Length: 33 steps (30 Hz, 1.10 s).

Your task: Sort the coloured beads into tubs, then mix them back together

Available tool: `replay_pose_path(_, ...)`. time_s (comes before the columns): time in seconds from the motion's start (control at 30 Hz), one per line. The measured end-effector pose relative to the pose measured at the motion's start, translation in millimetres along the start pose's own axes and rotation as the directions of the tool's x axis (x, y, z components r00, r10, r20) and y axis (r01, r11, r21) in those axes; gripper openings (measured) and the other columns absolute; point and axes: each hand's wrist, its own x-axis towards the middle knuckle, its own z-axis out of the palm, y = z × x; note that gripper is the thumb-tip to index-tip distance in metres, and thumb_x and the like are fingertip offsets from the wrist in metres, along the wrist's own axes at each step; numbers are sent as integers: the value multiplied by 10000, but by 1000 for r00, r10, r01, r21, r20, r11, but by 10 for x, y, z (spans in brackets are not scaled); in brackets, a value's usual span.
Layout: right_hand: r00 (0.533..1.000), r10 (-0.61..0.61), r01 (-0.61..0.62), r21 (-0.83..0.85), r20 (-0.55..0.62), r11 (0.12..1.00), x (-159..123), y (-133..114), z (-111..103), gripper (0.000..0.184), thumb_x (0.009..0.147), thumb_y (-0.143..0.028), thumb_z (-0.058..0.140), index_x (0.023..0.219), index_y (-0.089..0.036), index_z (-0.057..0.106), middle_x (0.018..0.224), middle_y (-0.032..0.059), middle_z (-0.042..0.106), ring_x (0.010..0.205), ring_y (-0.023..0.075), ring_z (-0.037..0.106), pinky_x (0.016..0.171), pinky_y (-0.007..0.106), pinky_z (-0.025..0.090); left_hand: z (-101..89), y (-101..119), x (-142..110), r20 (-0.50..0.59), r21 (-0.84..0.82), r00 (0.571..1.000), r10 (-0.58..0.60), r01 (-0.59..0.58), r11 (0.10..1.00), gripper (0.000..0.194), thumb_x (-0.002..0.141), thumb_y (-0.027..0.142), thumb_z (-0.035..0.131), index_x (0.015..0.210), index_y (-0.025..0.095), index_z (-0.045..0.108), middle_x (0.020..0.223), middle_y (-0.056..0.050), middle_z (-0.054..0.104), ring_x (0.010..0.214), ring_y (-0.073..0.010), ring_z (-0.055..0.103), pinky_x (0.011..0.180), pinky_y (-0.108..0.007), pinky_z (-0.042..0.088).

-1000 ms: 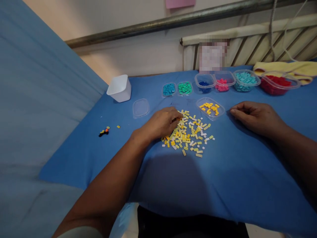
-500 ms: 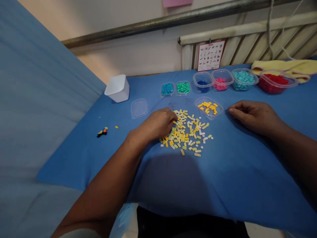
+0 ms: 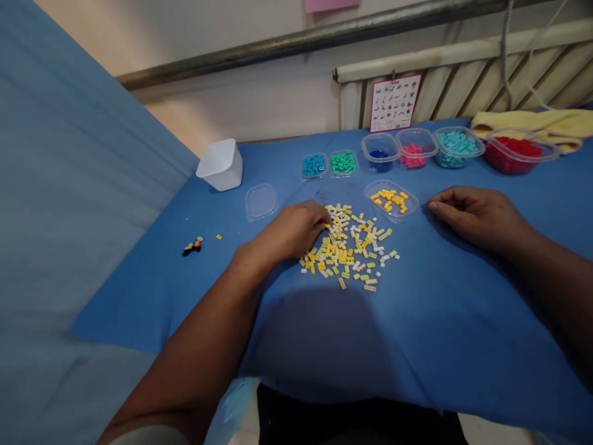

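Observation:
A heap of small yellow and white bricks (image 3: 354, 250) lies spread on the blue cloth (image 3: 370, 346). My left hand (image 3: 291, 232) rests on the heap's left edge, palm down, fingers curled onto the bricks; whatever they pinch is hidden. My right hand (image 3: 479, 216) lies on the cloth to the right of the heap, fingers loosely curled, nothing visible in it. Just behind the heap a clear tray (image 3: 391, 201) holds a few orange-yellow bricks.
At the back stand clear tubs of sorted bricks: blue (image 3: 314, 165), green (image 3: 343, 163), dark blue (image 3: 380, 152), pink (image 3: 414, 150), turquoise (image 3: 458, 147), red (image 3: 517, 150). A white cup (image 3: 221, 165), a clear lid (image 3: 260, 201) and a few stray pieces (image 3: 193, 246) lie left.
My left hand has drawn slightly back toward the heap's left side. The view shifted a little; my right hand has stayed in place.

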Motion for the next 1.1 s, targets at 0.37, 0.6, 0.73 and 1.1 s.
replay_pose_path(0.37, 1000, 14, -14, 43, 19, 999, -10, -44, 3, 387, 893, -565, 690, 982, -216, 832, 900, 83, 836, 799, 257, 712, 781, 400, 538, 12, -57, 62, 85, -736, 939, -333, 285, 614, 181, 978, 352, 722, 1026, 178, 726, 760, -12, 719, 644, -125, 634, 645, -250, 537)
replay_pose_path(0.6, 1000, -27, 27, 44, 13, 999, 38, 5, 16, 280, 920, -535, 686, 950, -291, 819, 875, 47, 823, 781, 261, 733, 751, 399, 568, 58, 89, 329, 35, -658, 955, -295, 245, 712, 163, 1008, 328, 686, 1028, 178, 748, 761, -12, 712, 658, -133, 635, 620, -254, 492)
replay_pose_path(0.73, 998, -38, 36, 55, 42, 998, 60, 20, 5, 256, 939, -542, 676, 950, -321, 806, 890, 37, 834, 785, 270, 750, 736, 408, 575, 102, 246, 767, -30, -476, 984, -177, 141, 868, 111, 984, 220, 678, 1020, 183, 776, 816, -11, 742, 716, -154, 653, 691, -291, 498)
replay_pose_path(1.1, 998, -59, 57, 75, 28, 996, 79, 23, 10, 277, 921, -559, 667, 937, -315, 797, 926, 32, 849, 834, 276, 760, 790, 416, 588, 135, 361, 1405, -175, -314, 976, -130, 70, 947, 146, 979, 186, 672, 1017, 155, 810, 981, -65, 801, 877, -201, 699, 838, -338, 526)
